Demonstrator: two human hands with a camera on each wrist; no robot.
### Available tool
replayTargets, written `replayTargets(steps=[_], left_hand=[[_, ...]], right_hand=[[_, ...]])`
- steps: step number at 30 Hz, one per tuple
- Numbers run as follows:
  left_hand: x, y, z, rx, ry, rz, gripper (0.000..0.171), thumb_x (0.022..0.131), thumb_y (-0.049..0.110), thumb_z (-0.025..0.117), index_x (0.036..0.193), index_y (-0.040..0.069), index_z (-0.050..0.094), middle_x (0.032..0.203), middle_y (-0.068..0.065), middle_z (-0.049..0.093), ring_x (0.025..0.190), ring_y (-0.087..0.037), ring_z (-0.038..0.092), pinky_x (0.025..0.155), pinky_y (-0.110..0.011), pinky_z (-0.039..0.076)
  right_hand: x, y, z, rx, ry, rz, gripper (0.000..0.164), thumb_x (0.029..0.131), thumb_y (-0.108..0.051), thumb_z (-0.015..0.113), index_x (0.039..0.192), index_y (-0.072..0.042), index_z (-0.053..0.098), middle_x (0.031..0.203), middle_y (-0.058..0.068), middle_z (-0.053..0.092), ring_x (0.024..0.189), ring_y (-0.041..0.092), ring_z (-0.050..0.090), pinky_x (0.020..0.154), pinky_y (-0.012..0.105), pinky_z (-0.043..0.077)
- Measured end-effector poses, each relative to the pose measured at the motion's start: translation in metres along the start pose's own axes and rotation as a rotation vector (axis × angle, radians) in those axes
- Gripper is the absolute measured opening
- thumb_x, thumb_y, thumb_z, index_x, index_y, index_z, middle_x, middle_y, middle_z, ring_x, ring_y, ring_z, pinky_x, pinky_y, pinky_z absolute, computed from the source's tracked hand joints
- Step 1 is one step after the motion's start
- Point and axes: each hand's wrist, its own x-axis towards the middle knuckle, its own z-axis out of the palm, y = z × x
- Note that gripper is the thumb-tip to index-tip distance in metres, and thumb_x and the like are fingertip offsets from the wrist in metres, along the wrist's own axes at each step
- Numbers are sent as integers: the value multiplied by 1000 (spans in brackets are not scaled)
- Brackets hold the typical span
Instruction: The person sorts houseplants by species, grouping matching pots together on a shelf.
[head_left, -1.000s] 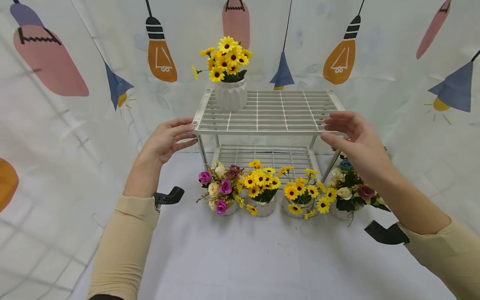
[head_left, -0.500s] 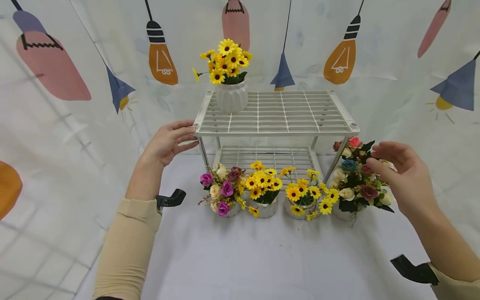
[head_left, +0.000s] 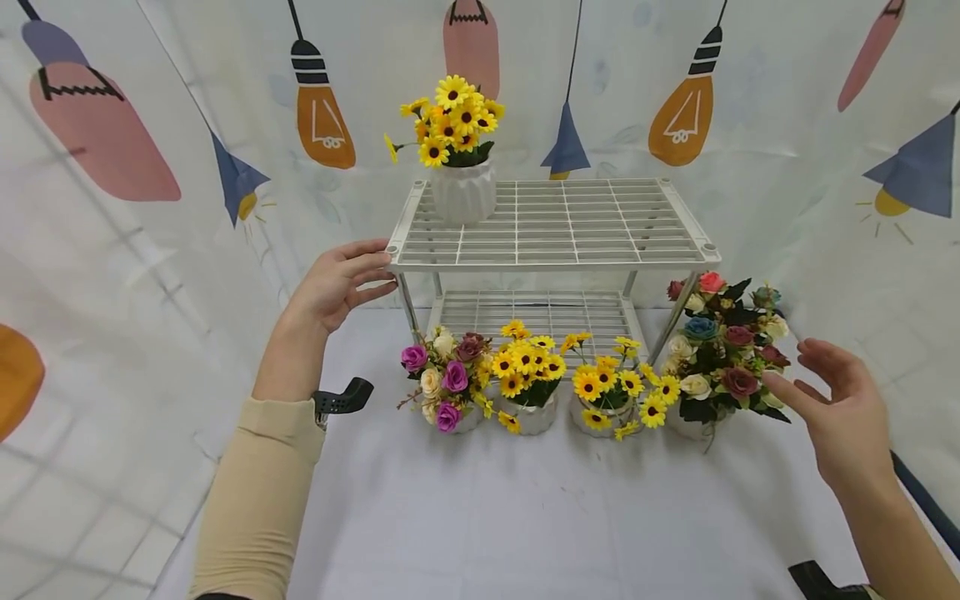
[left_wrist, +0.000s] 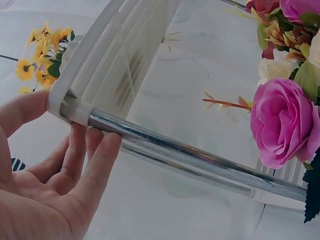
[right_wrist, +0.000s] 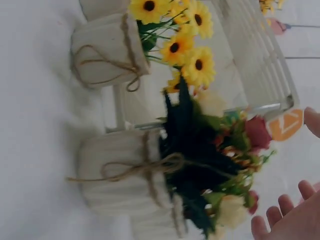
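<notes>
"So, what does the left hand [head_left: 330, 287] have at its fingertips?"

"The white rack [head_left: 555, 267]. It touches the front-left corner of the upper shelf and the post [left_wrist: 200, 155] just beneath, fingers spread and fairly straight."

"And what's the rack made of?"

"Slatted shelves, smooth and plastic-looking, on round, shiny metal posts. Near the upper shelf's left edge stands a fluted white pot [head_left: 463, 193] of yellow flowers [head_left: 457, 121] with dark centres."

"What about the right hand [head_left: 843, 408]?"

"Spread too, with the thumb well away from gently bent fingers. It's beside the mixed roses [head_left: 720, 375], on their outer side; I can't tell from the head view whether the thumb brushes them."

"Where do those roses stand?"

"On the cloth-covered table [head_left: 510, 517], by the rack's front-right corner. Their petals are layered and rounded, the dark leaves pointed. In the right wrist view, rough twine [right_wrist: 130, 167] is tied round a pale, ridged pot [right_wrist: 112, 192]."

"Anything else along the front edge?"

"Two pots of yellow daisy-like blooms [head_left: 525, 362] [head_left: 603, 383], then purple and cream roses [head_left: 442, 379] by the front-left corner."
</notes>
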Motion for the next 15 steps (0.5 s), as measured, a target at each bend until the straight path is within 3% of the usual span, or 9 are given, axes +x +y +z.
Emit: replayTargets(steps=[5,11,13,15], left_hand=[[0,-1,0,-3,8,4,56,100,24,71,146,0,49,127,-13,62,100,-20,66,87,-31,60],[1,-1,1,-11,-11,13,59,100,25,72,147,-1,48,120,-7,65,101,-20,66,88,-31,59],[1,-1,2,-8,-9,15,58,100,24,71,147,-1,48,120,-6,64,101,-20,66,88,-31,59],[1,-1,1,-8,-8,15,57,100,24,71,146,-1,49,120,-7,64,101,-20,65,88,-31,59]], right_hand=[[-9,23,2,-82,80,104,71,94,-6,76,152,-24,41,147,-9,40,140,10,30,97,6,37],[-16,38,6,-223,339,238,90,90,-15,81,161,-25,27,164,-3,25,148,11,21,110,13,29],[-18,44,5,-262,326,276,94,92,-18,80,163,-24,19,167,1,18,151,12,17,117,18,23],[-21,51,3,-273,255,300,98,94,-20,77,165,-21,10,170,4,10,154,14,10,121,21,18]])
